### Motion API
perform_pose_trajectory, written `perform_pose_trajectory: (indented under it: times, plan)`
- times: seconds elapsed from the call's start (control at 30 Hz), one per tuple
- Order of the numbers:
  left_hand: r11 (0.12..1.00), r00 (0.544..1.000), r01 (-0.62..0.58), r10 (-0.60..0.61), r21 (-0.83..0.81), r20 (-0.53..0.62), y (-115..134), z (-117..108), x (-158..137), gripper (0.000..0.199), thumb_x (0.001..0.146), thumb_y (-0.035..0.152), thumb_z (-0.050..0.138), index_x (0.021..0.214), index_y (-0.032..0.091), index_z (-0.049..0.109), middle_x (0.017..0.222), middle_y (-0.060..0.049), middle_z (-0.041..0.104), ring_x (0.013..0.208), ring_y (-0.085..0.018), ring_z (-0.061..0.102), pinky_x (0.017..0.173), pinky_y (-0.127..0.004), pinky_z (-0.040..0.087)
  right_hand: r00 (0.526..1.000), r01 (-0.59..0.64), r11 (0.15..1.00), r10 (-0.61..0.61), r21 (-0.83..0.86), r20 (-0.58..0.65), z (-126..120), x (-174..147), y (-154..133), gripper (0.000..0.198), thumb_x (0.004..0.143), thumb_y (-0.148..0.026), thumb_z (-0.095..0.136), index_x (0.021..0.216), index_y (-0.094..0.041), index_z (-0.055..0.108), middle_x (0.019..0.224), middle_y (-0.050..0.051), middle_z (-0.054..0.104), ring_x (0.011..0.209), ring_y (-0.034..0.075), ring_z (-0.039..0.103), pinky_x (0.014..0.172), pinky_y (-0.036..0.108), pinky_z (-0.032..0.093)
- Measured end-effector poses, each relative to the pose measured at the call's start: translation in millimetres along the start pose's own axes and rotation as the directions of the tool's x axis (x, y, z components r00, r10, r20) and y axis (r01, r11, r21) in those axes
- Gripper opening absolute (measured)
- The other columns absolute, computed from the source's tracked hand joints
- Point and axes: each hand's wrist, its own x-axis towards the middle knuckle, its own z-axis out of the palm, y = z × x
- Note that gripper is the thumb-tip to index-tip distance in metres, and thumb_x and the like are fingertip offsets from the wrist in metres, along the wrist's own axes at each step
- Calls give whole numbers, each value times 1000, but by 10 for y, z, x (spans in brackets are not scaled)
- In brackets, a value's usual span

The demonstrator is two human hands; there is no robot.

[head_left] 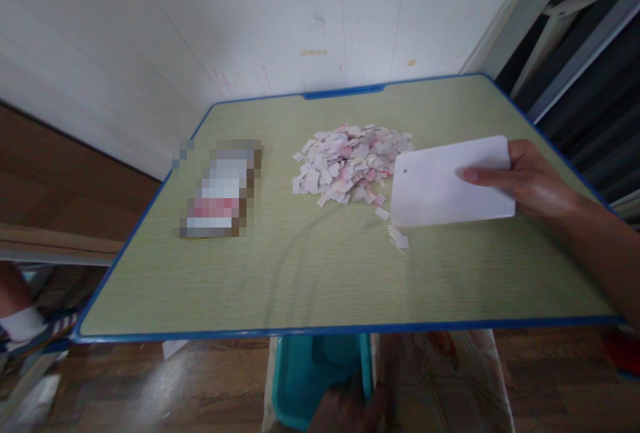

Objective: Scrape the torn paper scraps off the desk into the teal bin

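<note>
My right hand (530,176) is closed on a white rectangular card (445,186), thumb on top. A small hole shows near the card's left end. That end stands just right of a heap of small cut paper pieces (350,163), some tinted pink. A few loose paper scraps (399,238) lie by the card's lower left corner. Below the table's front edge, my left hand (347,409) grips the right rim of a teal plastic basin (295,389). The basin's back part is hidden under the tabletop, and the left fingers are partly dark.
The green tabletop (210,286) has a blue edge and stands against a white wall (270,26). A blurred-out boxy item (220,189) lies at its left. Another person's foot in a white sock (23,323) shows at far left, above the wooden floor (215,379).
</note>
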Motion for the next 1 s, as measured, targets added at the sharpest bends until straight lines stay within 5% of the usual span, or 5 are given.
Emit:
perform_pose_trajectory:
  times: [0.17,0.5,1.0]
  plan:
    - [1000,1000,-21,21,17,-8,16,-1,-2,26,63,19,55,89,23,51,69,-3,60,48,-17,54,38,-24,41,996,3,995,6,96,-90,-1,-1,-16,12,59,-23,66,70,-20,63,64,-4,62,49,9,55,41,18,44]
    - [1000,1000,-24,24,-10,18,7,-41,27,31,63,21,57,93,22,51,68,-4,61,47,-18,55,36,-24,41,998,5,995,2,104,-69,24,-5,-16,9,59,-22,66,67,-21,63,61,-5,61,45,7,54,38,16,41]
    - [1000,999,-8,8,-22,37,17,2,-1,24,64,20,56,87,23,52,73,-3,61,53,-17,56,43,-24,44,994,-53,998,49,38,97,-34,-1,21,9,58,-21,65,67,-20,64,57,-3,62,42,10,55,36,18,41]
